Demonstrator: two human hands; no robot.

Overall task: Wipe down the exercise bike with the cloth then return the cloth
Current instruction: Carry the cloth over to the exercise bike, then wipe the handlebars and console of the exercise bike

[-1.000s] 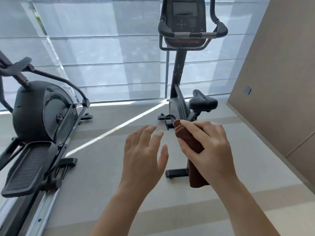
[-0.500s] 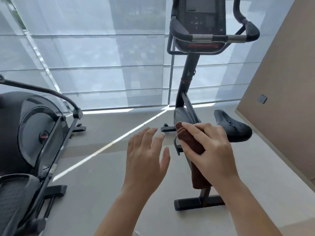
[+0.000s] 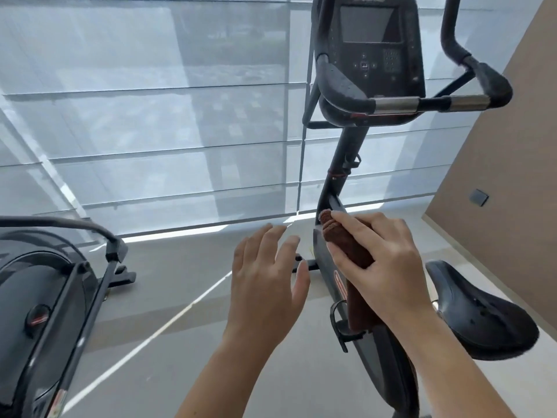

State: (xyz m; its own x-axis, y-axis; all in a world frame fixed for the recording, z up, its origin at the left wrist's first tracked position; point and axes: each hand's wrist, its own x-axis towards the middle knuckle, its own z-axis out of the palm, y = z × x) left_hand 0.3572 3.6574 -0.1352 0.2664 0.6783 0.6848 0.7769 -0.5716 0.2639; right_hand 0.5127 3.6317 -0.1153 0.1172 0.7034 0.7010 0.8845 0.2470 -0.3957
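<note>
Head view: exercise bike [image 3: 358,182] now closer than a second ago, within reach. Right hand [image 3: 388,260] grip closed around rolled brown cloth [image 3: 346,245], before the frame. Left hand [image 3: 268,285] spread, empty. Wiping apparently imminent.

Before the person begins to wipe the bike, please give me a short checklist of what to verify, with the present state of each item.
1. Cloth held in right hand: ok.
2. Left hand free and open: ok.
3. Cloth opened flat for wiping: not ok, it is rolled up.
4. Exercise bike close in front: ok.
5. Cloth touching the bike frame: cannot tell.
6. Saddle unobstructed: ok.
</note>
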